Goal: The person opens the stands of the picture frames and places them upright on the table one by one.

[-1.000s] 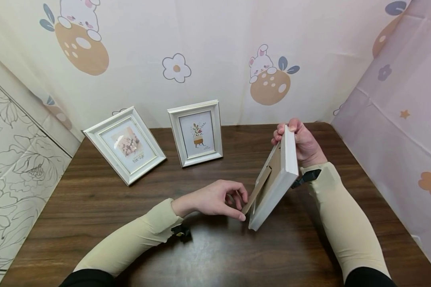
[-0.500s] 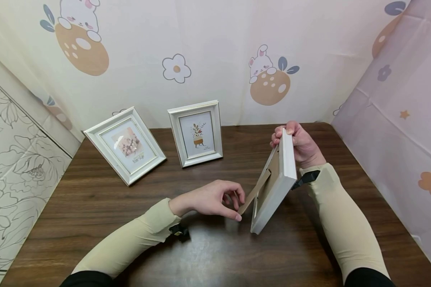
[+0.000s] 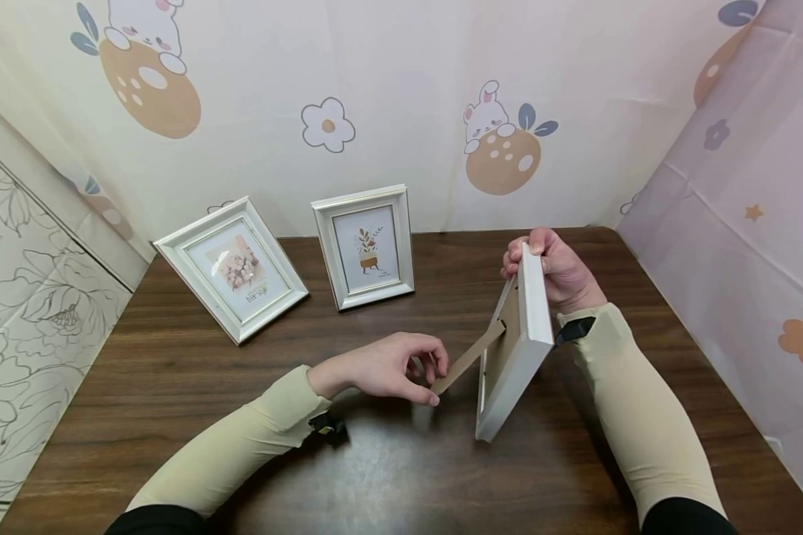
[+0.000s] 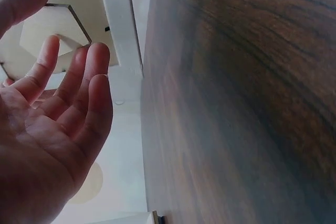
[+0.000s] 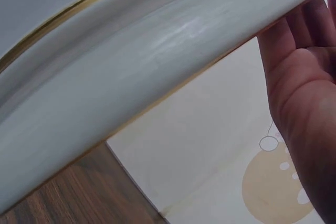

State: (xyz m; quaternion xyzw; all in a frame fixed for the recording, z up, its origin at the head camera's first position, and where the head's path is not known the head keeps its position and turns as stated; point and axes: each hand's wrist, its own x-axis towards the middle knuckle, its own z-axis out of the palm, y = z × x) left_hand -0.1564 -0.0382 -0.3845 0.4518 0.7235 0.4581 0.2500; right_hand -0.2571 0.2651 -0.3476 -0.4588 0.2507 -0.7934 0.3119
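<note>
My right hand (image 3: 565, 271) grips the top edge of a white picture frame (image 3: 517, 379), which stands tilted at the right of the table with its brown back towards the left. From that back a flat brown stand leg (image 3: 467, 361) sticks out at an angle. My left hand (image 3: 384, 365) pinches the leg's free end between thumb and fingers. Up close in the left wrist view, the thumb and fingertips meet the edges of the leg (image 4: 44, 27). The right wrist view shows the frame's white moulding (image 5: 136, 66) with a gold inner line; the right fingertips are partly hidden behind it.
Two more white picture frames stand towards the back: one with a pink flower picture (image 3: 241, 271) at the left, one with a potted plant picture (image 3: 368, 249) in the middle. A patterned curtain (image 3: 401, 96) hangs behind the dark wooden table (image 3: 375, 475).
My left hand has moved left with the leg's end, so the leg has swung further out from the frame's back. The frame's lower end has shifted slightly right and its top slightly down.
</note>
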